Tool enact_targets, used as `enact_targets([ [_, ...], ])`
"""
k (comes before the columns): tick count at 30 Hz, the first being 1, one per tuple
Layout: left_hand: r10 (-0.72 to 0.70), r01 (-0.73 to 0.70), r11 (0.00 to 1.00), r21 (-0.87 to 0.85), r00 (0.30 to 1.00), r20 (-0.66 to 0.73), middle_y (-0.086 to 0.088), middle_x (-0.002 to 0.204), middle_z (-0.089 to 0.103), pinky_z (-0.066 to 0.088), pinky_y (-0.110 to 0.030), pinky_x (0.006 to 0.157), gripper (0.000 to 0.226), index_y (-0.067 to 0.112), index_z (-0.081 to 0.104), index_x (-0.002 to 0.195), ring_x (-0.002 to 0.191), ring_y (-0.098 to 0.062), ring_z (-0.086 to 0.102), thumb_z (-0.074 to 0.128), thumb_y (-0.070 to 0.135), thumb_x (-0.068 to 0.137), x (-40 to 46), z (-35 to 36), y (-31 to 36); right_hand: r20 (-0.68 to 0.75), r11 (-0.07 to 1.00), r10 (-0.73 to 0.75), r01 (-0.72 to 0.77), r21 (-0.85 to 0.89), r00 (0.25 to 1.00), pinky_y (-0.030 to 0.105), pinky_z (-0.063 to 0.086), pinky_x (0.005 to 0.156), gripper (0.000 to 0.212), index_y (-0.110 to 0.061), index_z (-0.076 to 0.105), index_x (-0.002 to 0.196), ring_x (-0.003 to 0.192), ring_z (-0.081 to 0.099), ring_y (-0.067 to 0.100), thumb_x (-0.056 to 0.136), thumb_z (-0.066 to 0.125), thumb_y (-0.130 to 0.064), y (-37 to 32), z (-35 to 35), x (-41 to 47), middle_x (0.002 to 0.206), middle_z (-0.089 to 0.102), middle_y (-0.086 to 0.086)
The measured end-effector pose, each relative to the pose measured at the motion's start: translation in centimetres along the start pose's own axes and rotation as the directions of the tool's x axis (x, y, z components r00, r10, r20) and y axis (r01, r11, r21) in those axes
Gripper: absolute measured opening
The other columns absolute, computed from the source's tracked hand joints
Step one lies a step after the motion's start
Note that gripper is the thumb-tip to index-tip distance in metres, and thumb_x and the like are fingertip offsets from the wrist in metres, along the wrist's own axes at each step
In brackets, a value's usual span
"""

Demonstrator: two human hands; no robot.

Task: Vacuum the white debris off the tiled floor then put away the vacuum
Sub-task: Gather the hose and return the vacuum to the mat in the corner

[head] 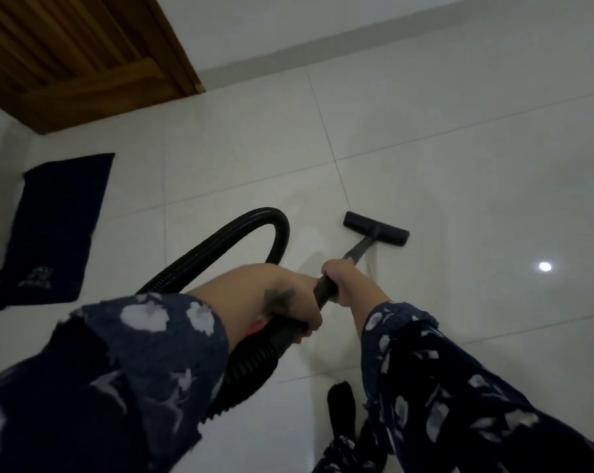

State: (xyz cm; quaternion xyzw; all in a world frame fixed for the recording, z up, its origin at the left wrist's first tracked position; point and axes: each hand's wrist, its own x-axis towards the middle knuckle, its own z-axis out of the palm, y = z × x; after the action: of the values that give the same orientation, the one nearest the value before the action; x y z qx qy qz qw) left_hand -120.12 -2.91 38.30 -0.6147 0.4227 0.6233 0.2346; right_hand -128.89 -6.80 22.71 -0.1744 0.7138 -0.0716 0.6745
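Glossy white floor tiles (459,186) reflecting a ceiling light; navy mat (53,230) and louvred wooden door (84,56) far left of the grip

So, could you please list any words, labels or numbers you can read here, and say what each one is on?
Mat: pale print near its lower end, several lines, too blurred to read.
Vacuum head, wand and hose: no text visible.
Door: no text visible.
Nothing else carries lettering.
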Motion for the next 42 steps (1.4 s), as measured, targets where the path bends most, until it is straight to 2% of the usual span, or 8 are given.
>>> enact_targets([
  [8,-0.069,0.207,0.748,0.631,0.969,-0.236,-0.014,0.128,0.061,0.050,-0.033,0.094,0.047,0.009,0.045,0.138,0.113,-0.027,0.062,0.058,0.015,0.093,-2.0,-5.1,0.4,0.175,0.978,-0.090,0.053,0.204,0.981,0.025,0.050,0.037,0.057,-0.006,0.033,0.148,0.070,0.062,0.026,0.094,0.050,-0.007,-3.1,5.3,0.4,0.091,0.061,0.019],
  [16,-0.183,0.273,0.618,0.737,0.962,-0.203,-0.009,0.123,0.063,0.053,-0.032,0.080,0.047,0.014,0.039,0.143,0.098,-0.021,0.066,0.050,0.018,0.097,-4.4,-10.4,-1.9,0.240,0.899,-0.085,-0.030,0.437,0.967,0.028,0.053,0.039,0.024,-0.007,0.042,0.118,0.065,0.060,0.028,0.095,0.044,-0.007,-5.7,10.2,-0.1,0.077,0.056,0.018],
  [20,0.064,0.306,0.327,0.894,0.937,-0.345,0.000,0.081,0.049,0.044,-0.025,0.060,0.048,0.016,0.034,0.145,0.066,-0.014,0.053,0.047,0.016,0.099,-5.5,-11.4,-3.8,0.187,0.800,-0.125,-0.013,0.600,0.974,0.033,0.055,0.045,0.045,-0.028,0.031,0.126,0.069,0.057,0.028,0.090,0.044,-0.004,-7.0,13.9,1.2,0.101,0.054,0.018],
  [24,0.193,0.367,0.273,0.889,0.884,-0.425,0.000,0.097,0.046,0.042,-0.035,0.078,0.051,0.029,0.033,0.145,0.095,-0.024,0.053,0.046,0.016,0.098,-4.2,-13.8,-5.6,0.065,0.898,-0.246,0.202,0.391,0.967,0.035,0.056,0.053,0.054,-0.008,0.036,0.144,0.077,0.061,0.027,0.095,0.050,-0.026,-7.9,14.6,1.4,0.112,0.057,0.016],
  [27,0.285,0.379,0.247,0.892,0.851,-0.440,0.003,0.089,0.046,0.042,-0.035,0.077,0.052,0.037,0.035,0.143,0.087,-0.021,0.047,0.049,0.019,0.096,-4.7,-16.6,-6.3,-0.050,0.792,-0.602,0.588,-0.164,0.797,0.047,0.052,0.086,0.044,-0.007,0.041,0.142,0.105,0.058,0.039,0.104,0.035,-0.029,-7.6,14.2,1.4,0.124,0.054,0.022],
  [30,0.308,0.368,0.291,0.883,0.838,-0.450,0.003,0.102,0.050,0.042,-0.033,0.080,0.054,0.036,0.038,0.144,0.075,-0.015,0.046,0.053,0.017,0.095,-5.0,-18.7,-6.2,-0.005,0.310,-0.907,0.659,-0.685,0.422,0.037,0.040,0.091,0.057,-0.020,0.029,0.152,0.112,0.047,0.032,0.098,0.047,-0.032,-6.2,14.7,2.5,0.125,0.048,0.015],
  [36,0.387,0.446,0.355,0.821,0.730,-0.564,0.009,0.085,0.053,0.033,-0.022,0.052,0.055,0.037,0.042,0.142,0.061,-0.007,0.049,0.059,0.020,0.093,-4.2,-19.1,-5.9,-0.063,0.075,-0.997,0.873,-0.483,0.051,0.031,0.046,0.084,0.043,-0.012,0.051,0.126,0.100,0.052,0.022,0.093,0.058,-0.039,-7.8,16.4,5.1,0.112,0.056,0.002],
  [42,0.883,0.758,0.115,0.642,0.218,-0.416,0.002,0.111,0.064,0.025,-0.045,0.103,0.025,0.029,0.059,0.114,0.109,-0.024,0.056,0.055,0.024,0.089,2.2,-19.9,-9.9,-0.093,-0.020,-0.994,0.905,-0.425,-0.065,0.044,0.050,0.084,0.034,-0.012,0.052,0.121,0.090,0.056,0.019,0.095,0.058,-0.034,-11.4,16.3,7.7,0.097,0.057,-0.009],
])
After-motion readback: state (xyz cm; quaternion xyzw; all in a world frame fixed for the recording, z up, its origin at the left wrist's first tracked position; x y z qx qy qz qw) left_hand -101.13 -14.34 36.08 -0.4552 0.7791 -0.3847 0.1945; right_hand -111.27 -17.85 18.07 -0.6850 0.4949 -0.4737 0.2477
